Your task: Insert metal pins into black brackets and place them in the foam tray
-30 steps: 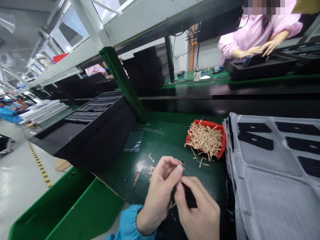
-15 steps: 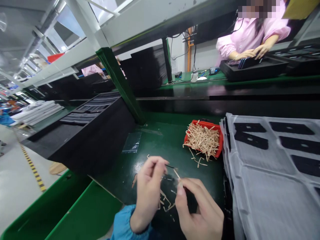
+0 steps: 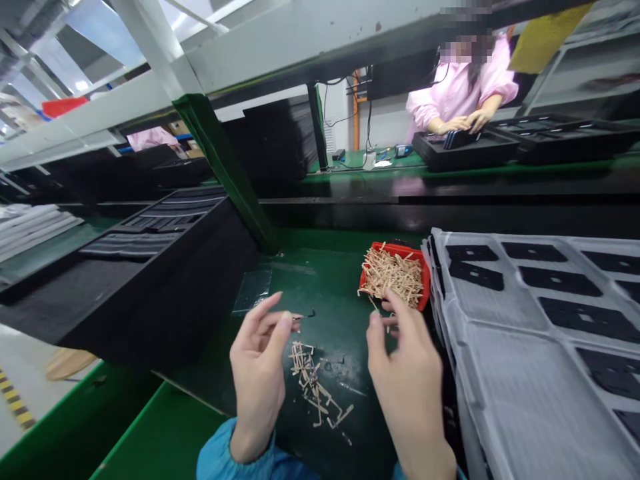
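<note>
My left hand [image 3: 260, 370] pinches a thin black strip with a hooked end [image 3: 309, 315] between thumb and fingers, above the green work surface. My right hand [image 3: 407, 363] is by the front edge of a red bin [image 3: 426, 283], thumb and fingers apart. Small tan strips [image 3: 395, 273] are heaped inside that bin. One loose tan strip [image 3: 373, 302] shows close to my right fingertips; whether they touch it I cannot tell. Between my hands lies a scattered pile of tan strips [image 3: 313, 383], with small dark bits beside it.
White trays [image 3: 520, 373] holding flat black pieces are stacked on the right. A large black box [image 3: 200, 287] stands left, near a clear plastic bag [image 3: 253, 291]. Below is a green bin [image 3: 165, 427]. Across the bench, a co-worker in pink [image 3: 457, 100] handles dark flat pieces.
My hands have moved apart. The right went up and forward to the red bin, and the tan strip it pinched no longer shows clearly. The left, with the black strip, shifted left. The view turned right.
</note>
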`<state>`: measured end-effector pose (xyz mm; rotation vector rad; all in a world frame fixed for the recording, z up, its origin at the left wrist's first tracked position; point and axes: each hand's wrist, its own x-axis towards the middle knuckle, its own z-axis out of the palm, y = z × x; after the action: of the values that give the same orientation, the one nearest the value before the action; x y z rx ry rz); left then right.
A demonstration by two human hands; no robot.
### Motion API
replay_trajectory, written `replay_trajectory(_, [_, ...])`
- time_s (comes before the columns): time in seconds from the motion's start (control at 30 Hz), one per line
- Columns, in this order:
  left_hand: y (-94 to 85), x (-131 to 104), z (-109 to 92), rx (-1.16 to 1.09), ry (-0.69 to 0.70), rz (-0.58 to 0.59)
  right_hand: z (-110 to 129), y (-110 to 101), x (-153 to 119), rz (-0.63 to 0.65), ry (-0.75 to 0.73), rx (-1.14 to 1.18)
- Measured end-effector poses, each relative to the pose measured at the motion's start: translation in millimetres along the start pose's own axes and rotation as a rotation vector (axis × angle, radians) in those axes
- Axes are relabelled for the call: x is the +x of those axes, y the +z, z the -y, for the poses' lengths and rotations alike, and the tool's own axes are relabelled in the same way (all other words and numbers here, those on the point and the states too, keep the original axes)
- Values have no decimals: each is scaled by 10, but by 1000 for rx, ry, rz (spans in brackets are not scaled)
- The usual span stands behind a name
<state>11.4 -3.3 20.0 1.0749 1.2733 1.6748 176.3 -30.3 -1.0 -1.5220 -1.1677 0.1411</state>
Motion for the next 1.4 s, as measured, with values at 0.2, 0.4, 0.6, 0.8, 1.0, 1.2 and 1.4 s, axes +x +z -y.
replay_trajectory(0.2, [14,-155,39,117,-107,230,-81,131,-252,392,449,492])
replay_trajectory(0.4, [-40,-210,1,225,-105,367,140,141,-315,314,329,637])
replay_trajectory(0.6, [-113,-101,49,373,-104,518,82,85,-402,144,261,586])
replay_trajectory(0.8, [-567,232,399,848,125,249,36,-47,-413,30,436,755])
replay_trajectory(1.0, [-839,314,671,1279,260,520,27,-29,-421,94,638,883])
replay_trajectory(1.2, [-683,229,602,1351,244,504,-17,-116,-420,138,664,904])
replay_trajectory(1.4, [-741,186,411,1043,209,401,-72,-234,-294,-56,658,851])
